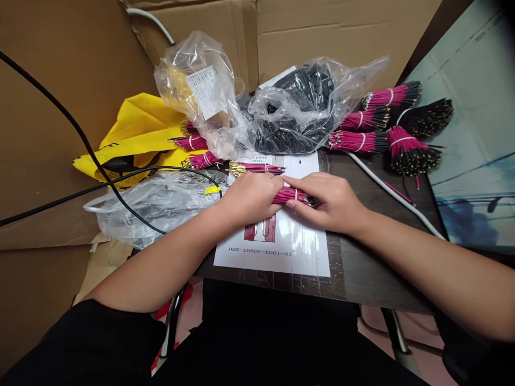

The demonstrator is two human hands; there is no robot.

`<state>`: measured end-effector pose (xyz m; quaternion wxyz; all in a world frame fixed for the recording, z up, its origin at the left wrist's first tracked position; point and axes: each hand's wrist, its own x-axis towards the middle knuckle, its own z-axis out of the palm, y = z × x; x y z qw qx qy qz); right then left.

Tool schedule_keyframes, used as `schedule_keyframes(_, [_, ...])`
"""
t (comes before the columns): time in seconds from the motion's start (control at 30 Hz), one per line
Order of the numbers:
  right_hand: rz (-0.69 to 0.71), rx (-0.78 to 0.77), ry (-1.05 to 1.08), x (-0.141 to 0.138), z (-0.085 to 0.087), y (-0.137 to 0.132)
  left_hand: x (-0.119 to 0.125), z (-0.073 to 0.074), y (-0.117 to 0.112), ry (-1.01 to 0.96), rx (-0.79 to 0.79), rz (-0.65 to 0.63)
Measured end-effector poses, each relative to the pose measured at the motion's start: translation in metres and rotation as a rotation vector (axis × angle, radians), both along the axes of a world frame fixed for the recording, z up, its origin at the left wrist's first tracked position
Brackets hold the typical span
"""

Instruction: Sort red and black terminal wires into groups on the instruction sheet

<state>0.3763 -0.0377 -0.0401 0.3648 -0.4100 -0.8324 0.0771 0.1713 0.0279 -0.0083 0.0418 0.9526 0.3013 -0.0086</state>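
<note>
My left hand point(251, 198) and my right hand point(325, 202) press together on a bundle of magenta wires point(290, 195) with dark tips, lying on a printed white sheet point(273, 257). The left hand covers one end of the bundle, and the right hand's fingers lie across the other part. Just above the hands, a second magenta bundle point(257, 168) with gold metal ends lies on the sheet, tied with a white band. Neither hand touches it. The sheet bears a red picture, partly under my left hand, and the printed code DRS-206DC-E001-01.
Several banded magenta wire bundles point(374, 128) lie at the right and back of the dark table point(362, 262). Clear plastic bags, one of black wires point(298, 112), and a yellow bag point(137, 134) lie behind. A black cable point(80, 139) crosses at left; cardboard point(201, 32) walls the back.
</note>
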Motion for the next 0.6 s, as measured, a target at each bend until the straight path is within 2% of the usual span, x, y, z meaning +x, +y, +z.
schedule_keyframes(0.2, [-0.021, 0.004, 0.034, 0.0036, 0.0064, -0.0019, -0.0019, 0.0004, 0.0026, -0.001, -0.010, -0.012])
schedule_keyframes(0.6, [-0.055, -0.003, 0.022, 0.0062, 0.0078, -0.0052, -0.0041, 0.0003, 0.0042, 0.031, -0.031, -0.028])
